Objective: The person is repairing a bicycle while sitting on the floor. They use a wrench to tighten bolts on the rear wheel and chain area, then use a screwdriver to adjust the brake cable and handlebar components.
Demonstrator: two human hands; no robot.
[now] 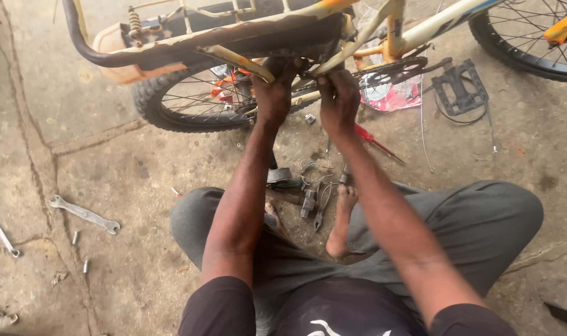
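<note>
Far left on the concrete floor lies a double-ended wrench. Past it, the bicycle's rear wheel stands behind the left hand, whose fingers are closed around the yellow frame tube just above it. Just beside, the right hand grips the frame near the chainring, fingers curled tight. A red-handled screwdriver lies below that wrist, and a loose black pedal sits further right.

A crumpled pink and white plastic packet is lying on the ground, just behind the yellow bike frame.
</note>
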